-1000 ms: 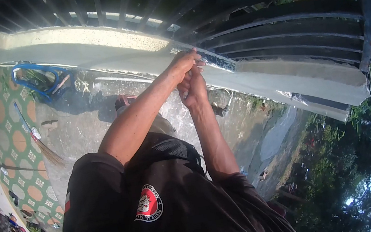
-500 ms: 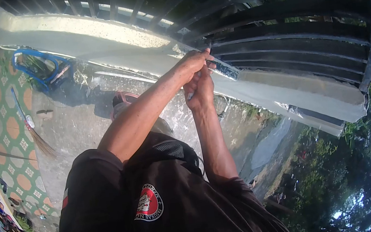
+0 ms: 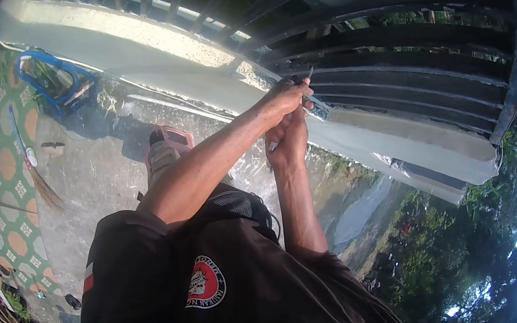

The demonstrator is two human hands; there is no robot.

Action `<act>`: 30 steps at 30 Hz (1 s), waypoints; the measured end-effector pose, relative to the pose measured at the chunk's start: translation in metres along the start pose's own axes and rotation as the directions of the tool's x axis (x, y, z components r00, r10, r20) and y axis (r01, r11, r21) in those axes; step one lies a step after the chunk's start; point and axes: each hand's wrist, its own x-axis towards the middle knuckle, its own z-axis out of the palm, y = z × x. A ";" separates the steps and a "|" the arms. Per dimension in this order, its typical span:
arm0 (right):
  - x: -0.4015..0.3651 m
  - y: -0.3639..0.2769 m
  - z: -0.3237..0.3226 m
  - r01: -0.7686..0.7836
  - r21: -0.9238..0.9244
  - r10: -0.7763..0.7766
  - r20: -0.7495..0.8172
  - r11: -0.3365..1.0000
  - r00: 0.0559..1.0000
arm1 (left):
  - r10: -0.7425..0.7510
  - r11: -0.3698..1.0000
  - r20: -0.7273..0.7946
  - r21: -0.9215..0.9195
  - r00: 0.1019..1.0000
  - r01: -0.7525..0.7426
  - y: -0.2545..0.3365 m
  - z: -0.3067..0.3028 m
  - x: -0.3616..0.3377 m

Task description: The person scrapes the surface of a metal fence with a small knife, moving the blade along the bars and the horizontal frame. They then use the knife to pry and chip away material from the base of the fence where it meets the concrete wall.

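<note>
My left hand (image 3: 287, 96) is closed at the ledge's inner edge, close against the bars. A thin, pointed grey tool (image 3: 311, 73) sticks up past its fingertips; its kind does not show. Just below, my right hand (image 3: 288, 136) is curled with its fingers bent, touching or nearly touching the left. A small pale bit (image 3: 273, 146) shows at its palm side, too small to name. Beside the fingertips runs a speckled strip (image 3: 318, 109) on top of the concrete ledge (image 3: 392, 126). The dark metal railing (image 3: 404, 71) rises beyond both hands.
A blue frame (image 3: 46, 59) leans near the wall at left. A broom (image 3: 44, 188) lies across the patterned tiles (image 3: 5, 170). A foot in a pink-edged sandal (image 3: 170, 141) stands on the concrete floor. Trees (image 3: 443, 254) fill the lower right.
Both hands have shifted slightly right and down in view, staying together at the ledge. The thin pointed tip shows more plainly above the left fingers. The camera view has turned a little.
</note>
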 end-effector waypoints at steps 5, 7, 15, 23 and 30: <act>0.013 0.011 -0.002 -0.039 0.087 0.039 0.007 0.995 0.999 | -0.082 0.996 -0.120 -0.053 0.989 0.076 0.010 0.005 -0.014; 0.005 0.004 -0.006 -0.044 0.070 0.043 0.022 0.997 0.999 | -0.002 0.999 -0.065 0.038 0.998 0.005 0.007 0.006 -0.011; -0.001 0.002 -0.004 -0.065 0.092 0.061 0.045 0.994 0.997 | 0.036 0.998 -0.145 0.060 0.989 -0.028 0.018 0.014 -0.025; 0.035 0.016 -0.006 -0.103 0.049 0.101 0.048 0.993 0.994 | -0.149 0.985 -0.161 0.060 0.976 0.160 0.004 -0.012 -0.002; 0.043 0.027 -0.025 -0.127 0.031 0.125 0.064 0.991 0.990 | -0.213 0.970 -0.212 0.071 0.954 0.232 0.001 -0.014 -0.008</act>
